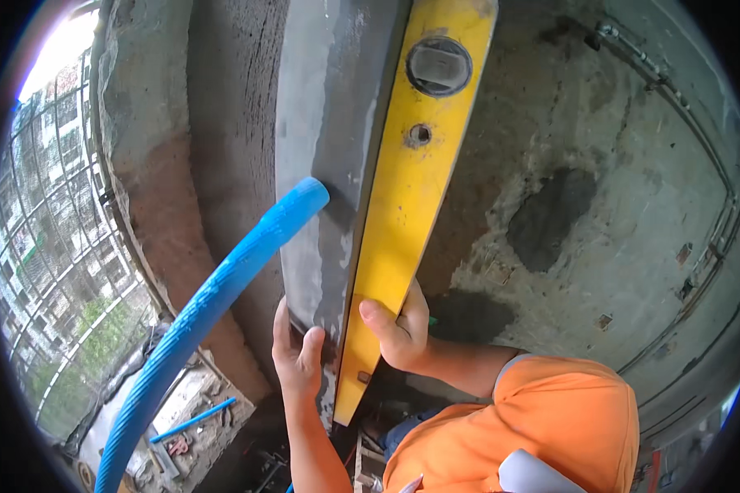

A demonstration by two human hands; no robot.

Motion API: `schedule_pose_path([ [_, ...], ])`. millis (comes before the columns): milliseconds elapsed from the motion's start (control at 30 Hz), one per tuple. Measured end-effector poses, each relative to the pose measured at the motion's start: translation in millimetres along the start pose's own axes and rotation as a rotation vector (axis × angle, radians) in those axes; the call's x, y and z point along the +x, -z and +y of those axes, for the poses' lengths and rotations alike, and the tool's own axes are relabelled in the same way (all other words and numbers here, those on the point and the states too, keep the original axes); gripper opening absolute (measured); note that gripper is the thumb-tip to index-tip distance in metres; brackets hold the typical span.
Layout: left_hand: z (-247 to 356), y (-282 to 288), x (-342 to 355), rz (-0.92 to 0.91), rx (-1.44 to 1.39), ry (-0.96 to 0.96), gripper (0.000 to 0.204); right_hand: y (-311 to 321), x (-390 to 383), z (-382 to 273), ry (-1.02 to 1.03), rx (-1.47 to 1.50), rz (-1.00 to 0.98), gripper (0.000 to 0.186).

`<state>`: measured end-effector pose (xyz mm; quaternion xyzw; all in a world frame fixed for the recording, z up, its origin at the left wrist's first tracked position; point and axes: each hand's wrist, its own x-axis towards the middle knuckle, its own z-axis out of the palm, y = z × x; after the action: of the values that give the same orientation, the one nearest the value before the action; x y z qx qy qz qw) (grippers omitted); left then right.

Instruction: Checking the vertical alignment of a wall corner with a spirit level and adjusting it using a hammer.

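Spirit level (393, 226) stands along the grey cement column (304, 123), clasped by my right grip (404, 333); whether my left grip (298, 367), at the column, holds anything I can't tell. Probably checking straightness; next calls for flush, steady pressure.

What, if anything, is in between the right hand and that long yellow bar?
Nothing visible: the right hand grips the yellow bar directly, toward its lower end in the picture. The blue tube crosses the view farther left, not between them.
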<state>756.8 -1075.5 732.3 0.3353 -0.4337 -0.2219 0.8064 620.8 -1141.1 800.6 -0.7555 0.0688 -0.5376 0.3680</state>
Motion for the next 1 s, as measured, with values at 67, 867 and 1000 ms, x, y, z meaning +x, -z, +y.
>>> schedule_pose_path([
  [67,1.8,-3.7,0.0,0.014,-0.046,0.009,0.059,-3.2,-2.1,-2.0,-0.011,0.043,0.055,0.044],
  [867,-5.2,1.9,-1.5,0.025,0.017,0.057,0.068,-10.6,-40.2,20.8,0.028,-0.146,-0.013,0.04],
  [1000,-0.2,-13.2,-0.8,0.163,0.336,-0.274,0.056,-8.8,-39.9,23.0,0.048,-0.14,-0.016,0.04],
])
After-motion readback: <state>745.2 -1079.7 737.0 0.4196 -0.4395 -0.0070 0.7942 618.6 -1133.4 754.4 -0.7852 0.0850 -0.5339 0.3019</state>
